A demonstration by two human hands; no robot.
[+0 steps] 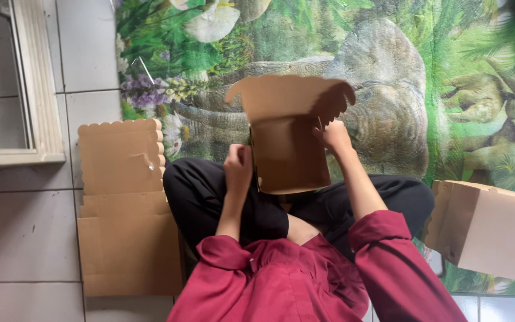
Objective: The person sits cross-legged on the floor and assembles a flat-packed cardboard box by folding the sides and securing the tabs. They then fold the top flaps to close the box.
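Note:
I hold a brown cardboard box (287, 149) above my crossed legs, its scalloped flap open and pointing away from me. My left hand (238, 169) grips the box's left side wall with fingers curled. On the upper right edge, just below the flap, my right hand (332, 136) pinches the cardboard. Red sleeves cover both my upper arms, and my legs are in black trousers.
A stack of flat, unfolded brown box blanks (127, 209) lies on the white tiled floor to my left. A folded-up box (490, 229) sits at my right. A printed mat with elephants and green plants (424, 71) covers the floor ahead. A white window frame (34, 83) is far left.

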